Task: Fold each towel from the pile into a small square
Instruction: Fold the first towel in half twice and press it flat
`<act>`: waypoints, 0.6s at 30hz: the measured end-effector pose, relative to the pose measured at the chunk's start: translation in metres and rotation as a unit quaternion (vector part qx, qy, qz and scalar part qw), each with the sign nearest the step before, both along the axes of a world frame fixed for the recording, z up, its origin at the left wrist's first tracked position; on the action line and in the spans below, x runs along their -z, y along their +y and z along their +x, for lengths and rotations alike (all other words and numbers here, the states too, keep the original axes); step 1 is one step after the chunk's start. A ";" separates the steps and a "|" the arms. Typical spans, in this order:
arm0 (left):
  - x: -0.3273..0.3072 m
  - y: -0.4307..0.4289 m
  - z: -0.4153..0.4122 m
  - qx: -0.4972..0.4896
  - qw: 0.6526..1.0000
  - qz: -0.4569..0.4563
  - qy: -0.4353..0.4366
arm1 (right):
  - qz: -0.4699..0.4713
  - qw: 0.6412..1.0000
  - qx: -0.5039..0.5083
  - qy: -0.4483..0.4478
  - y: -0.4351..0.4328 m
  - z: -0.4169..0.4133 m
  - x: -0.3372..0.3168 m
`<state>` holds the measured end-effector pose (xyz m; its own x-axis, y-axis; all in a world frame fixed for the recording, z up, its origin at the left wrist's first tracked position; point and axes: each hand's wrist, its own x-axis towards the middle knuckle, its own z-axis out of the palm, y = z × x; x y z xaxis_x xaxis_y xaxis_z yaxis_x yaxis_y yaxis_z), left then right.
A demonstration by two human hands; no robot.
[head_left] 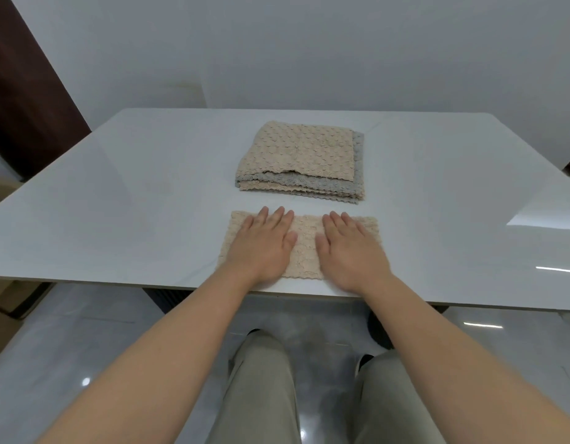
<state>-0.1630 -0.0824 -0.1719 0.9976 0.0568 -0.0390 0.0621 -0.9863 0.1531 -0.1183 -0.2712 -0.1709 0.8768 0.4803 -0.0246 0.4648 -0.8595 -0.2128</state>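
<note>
A beige textured towel [304, 248], folded into a wide strip, lies flat near the front edge of the white table [133, 193]. My left hand [264, 245] rests palm down on its left half with straight fingers. My right hand [347, 248] lies flat on its right half the same way. Behind the strip sits a pile of towels [301, 161], beige on top with grey and beige layers showing at the front and right edges.
The table's front edge runs just under my wrists. A white wall stands behind the table and a dark brown panel [24, 100] rises at the far left. My legs and a glossy grey floor [69, 357] show below.
</note>
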 end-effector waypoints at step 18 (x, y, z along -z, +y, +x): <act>-0.021 -0.011 0.006 0.033 0.999 0.005 -0.016 | -0.022 0.998 -0.050 -0.035 0.016 0.000 -0.022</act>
<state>-0.1569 -0.0937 -0.1513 0.9999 -0.0097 -0.0071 -0.0086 -0.9895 0.1441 -0.1185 -0.2548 -0.1490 0.8244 0.5659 0.0124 0.5618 -0.8153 -0.1405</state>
